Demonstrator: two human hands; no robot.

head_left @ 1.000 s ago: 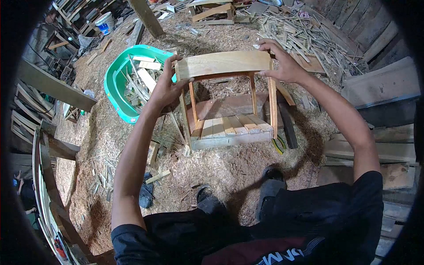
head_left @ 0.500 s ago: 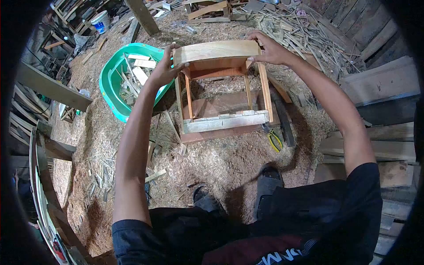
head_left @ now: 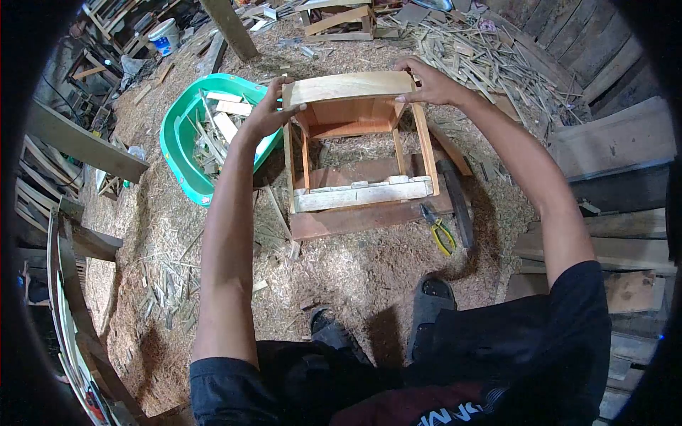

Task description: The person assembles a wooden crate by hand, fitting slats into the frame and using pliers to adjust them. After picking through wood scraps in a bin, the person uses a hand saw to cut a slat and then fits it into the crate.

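A wooden frame [head_left: 364, 196] with a pale curved board [head_left: 348, 86] along its far end stands over a brown board [head_left: 341, 222] on the ground. At the left end of the curved board, my left hand [head_left: 270, 113] grips it, fingers over the top and thumb below. My right hand [head_left: 428, 84] holds the right end the same way. Reddish-brown panels show beneath the curved board. Yellow-handled pliers [head_left: 442, 234] lie on the ground right of the frame, beside a dark wood strip [head_left: 457, 202].
A green tub [head_left: 170, 135] with wood scraps sits left of the frame. A post [head_left: 231, 30] rises behind it. Thin offcuts [head_left: 483, 64] are heaped at the back right. Planks [head_left: 611, 248] line the right side. A white bucket [head_left: 163, 37] stands back left.
The view has shifted slightly. The frame's far end looks tipped a little differently, showing more of the reddish panel, and more of the pliers and bottom board shows. Both hands keep their hold.
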